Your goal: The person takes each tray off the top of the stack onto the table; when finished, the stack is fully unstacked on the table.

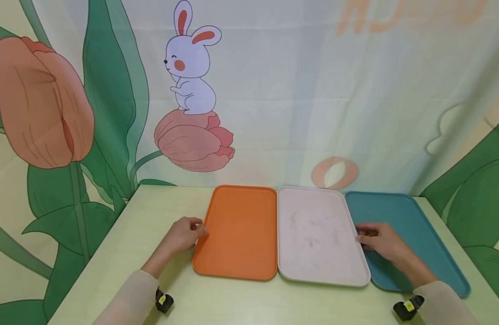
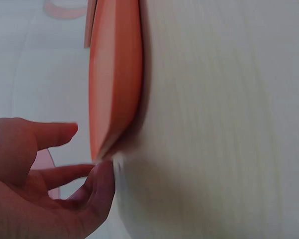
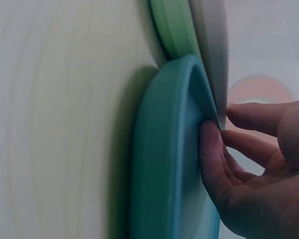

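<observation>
An orange tray [image 1: 239,232] lies flat on the table. Its left long edge is pinched by my left hand [image 1: 186,234]; close up in the left wrist view, the fingertips [image 2: 105,174] meet at the orange rim [image 2: 122,74]. Right beside it, touching, is a pale pinkish-white tray [image 1: 320,234] with faint grey smudges. My right hand [image 1: 381,241] pinches that tray's right edge, reaching over a teal tray [image 1: 424,253]. In the right wrist view, a green rim [image 3: 174,30] shows directly under the pale one; the teal tray [image 3: 159,164] sits close against it.
The light yellow-green table [image 1: 152,216] ends at a back edge just behind the trays. Behind hangs a curtain [image 1: 282,90] printed with a rabbit and tulips. Each wrist wears a small black camera, such as the right one [image 1: 408,309].
</observation>
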Motion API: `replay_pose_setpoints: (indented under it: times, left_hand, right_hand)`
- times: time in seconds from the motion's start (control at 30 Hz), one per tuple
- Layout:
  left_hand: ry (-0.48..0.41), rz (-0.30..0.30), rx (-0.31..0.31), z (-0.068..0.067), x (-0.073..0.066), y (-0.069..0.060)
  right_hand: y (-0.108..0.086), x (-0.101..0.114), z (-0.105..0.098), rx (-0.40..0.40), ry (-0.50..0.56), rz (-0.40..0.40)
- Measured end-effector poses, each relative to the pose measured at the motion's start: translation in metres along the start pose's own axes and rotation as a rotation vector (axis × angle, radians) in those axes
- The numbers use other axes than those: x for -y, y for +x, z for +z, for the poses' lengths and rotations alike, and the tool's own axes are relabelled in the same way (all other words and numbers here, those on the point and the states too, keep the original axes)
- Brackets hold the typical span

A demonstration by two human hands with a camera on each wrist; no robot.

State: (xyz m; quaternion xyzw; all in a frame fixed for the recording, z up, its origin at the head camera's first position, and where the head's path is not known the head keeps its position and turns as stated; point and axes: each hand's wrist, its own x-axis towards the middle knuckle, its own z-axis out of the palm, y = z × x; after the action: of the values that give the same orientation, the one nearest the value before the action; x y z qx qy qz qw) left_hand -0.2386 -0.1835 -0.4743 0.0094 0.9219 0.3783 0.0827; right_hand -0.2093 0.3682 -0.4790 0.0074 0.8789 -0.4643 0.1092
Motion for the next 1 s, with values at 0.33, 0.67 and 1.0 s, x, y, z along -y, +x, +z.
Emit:
replay_pose_setpoints:
  times: [0.33, 0.67, 1.0]
  left_hand:
    - [-0.043, 0.200, -0.039, 0.021, -0.059, -0.014]
    - [-0.169, 0.270, 0.096, 0.074, -0.101, -0.009]
    - [-0.222, 0.211, 0.136, 0.113, -0.120, 0.007]
  right_hand:
    - [0.001, -0.003, -0.002, 0.011, -0.005, -0.013]
    - [0.002, -0.007, 0.000, -0.004, -0.014, -0.009]
    - [0.002, -0.008, 0.000, -0.015, -0.018, -0.020]
